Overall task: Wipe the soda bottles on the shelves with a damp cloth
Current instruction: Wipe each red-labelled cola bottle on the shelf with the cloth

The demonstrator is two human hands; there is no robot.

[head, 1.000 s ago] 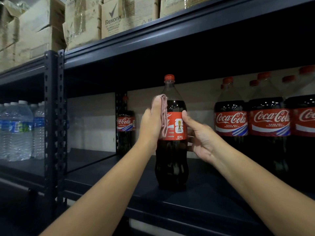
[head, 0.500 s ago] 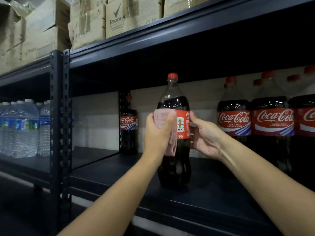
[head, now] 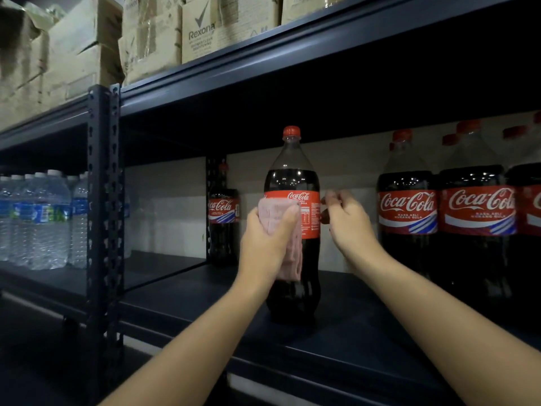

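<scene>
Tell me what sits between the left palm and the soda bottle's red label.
A folded pink cloth, pressed by the left hand against the cola bottle; head view.

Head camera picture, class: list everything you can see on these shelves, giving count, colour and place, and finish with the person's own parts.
soda bottle being wiped: one, dark cola, red cap and label, upright alone at the middle of the shelf
pink cloth: one, pressed against that bottle's label, its end hanging down
soda bottles at right: at least three in front, more caps behind, same colours
soda bottle at back: one, beside the rear post
water bottles: a cluster, clear with blue labels, left bay; count unclear
cardboard boxes: several, brown, top shelf
shelving: dark blue metal
left hand: holds the cloth on the bottle
right hand: fingers curled at the label's right edge; contact unclear
</scene>
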